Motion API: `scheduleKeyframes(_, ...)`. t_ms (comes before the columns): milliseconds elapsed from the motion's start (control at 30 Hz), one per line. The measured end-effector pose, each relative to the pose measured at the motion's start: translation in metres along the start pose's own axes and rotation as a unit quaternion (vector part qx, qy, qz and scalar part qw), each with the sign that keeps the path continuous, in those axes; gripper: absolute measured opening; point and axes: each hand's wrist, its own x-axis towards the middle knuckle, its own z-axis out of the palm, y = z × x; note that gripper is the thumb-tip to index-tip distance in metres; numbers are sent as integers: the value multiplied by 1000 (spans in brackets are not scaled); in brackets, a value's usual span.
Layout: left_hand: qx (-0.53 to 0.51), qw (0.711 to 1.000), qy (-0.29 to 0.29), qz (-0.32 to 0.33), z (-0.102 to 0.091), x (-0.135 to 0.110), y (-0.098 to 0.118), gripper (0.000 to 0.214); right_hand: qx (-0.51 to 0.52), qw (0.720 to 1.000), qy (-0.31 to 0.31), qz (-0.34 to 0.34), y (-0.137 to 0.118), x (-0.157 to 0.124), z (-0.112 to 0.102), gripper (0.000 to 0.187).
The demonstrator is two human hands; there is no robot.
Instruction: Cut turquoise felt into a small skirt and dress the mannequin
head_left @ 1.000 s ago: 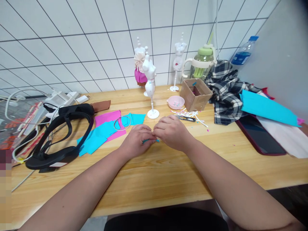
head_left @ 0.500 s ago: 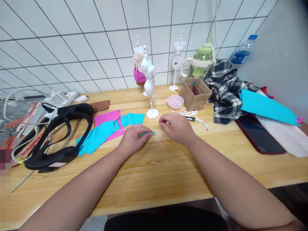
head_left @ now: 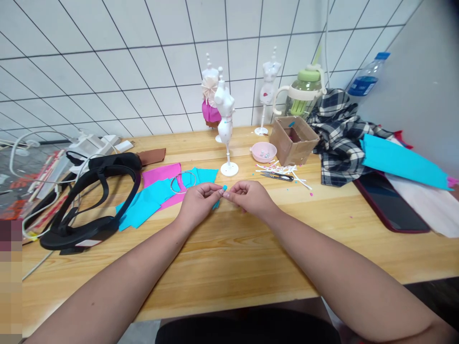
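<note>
My left hand (head_left: pixel 197 203) is closed in a pinch on a small turquoise strip (head_left: pixel 224 188). One end shows above the thumb, and another bit hangs below the fingers. My right hand (head_left: pixel 253 197) is pinched too, thumb and index fingertips meeting the strip's right side. Whatever lies between those right fingertips is too small to make out. Just behind the hands, a white mini dress form (head_left: pixel 225 112) stands upright on its round base. Flat turquoise pieces (head_left: pixel 143 203) and a magenta piece (head_left: pixel 161 174) lie left of my left hand, with a thin hoop (head_left: pixel 183 182) on top.
Thread snips (head_left: pixel 278 177) lie among white scraps, near a pink dish (head_left: pixel 264 152) of beads and a cardboard box (head_left: pixel 294 141). A black headset strap (head_left: pixel 89 234) sits left. Rightward are a phone (head_left: pixel 390 203), plaid cloth (head_left: pixel 337 143) and a jug (head_left: pixel 303 93).
My right hand has come down and left until its fingertips meet the left hand's. The turquoise strip has been raised slightly in my left pinch. The snips are now uncovered.
</note>
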Motion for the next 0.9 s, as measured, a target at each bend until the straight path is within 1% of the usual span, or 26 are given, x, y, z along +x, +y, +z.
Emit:
scheduleKeyframes(133, 3, 1000, 6, 4, 0, 0, -2, 29, -37, 998, 22, -34, 6, 3, 3, 32)
scheduleKeyframes(267, 5, 1000, 11, 11, 0, -1, 0, 31, -32, 999, 19, -37, 6, 4, 4, 32)
scheduleKeyframes(400, 43, 999, 12, 23, 1, -2, 3, 29, -38, 998, 27, -30, 9, 6, 3, 31)
scheduleKeyframes(500, 85, 995, 12, 49, 0, -1, 3, 24, -42, 998, 33, -26, 10, 6, 4, 29)
scheduleKeyframes(633, 131, 987, 10, 94, -3, 0, 1, 19, -25, 999, 24, -19, 10, 6, 5, 27)
scheduleKeyframes(800, 124, 985, -23, 116, -8, 2, -2, 22, -5, 1000, 20, -10, 13, 8, 6, 25)
scheduleKeyframes(900, 110, 989, -13, 102, -7, 4, -5, 25, -13, 999, 28, -18, 12, 7, 5, 24)
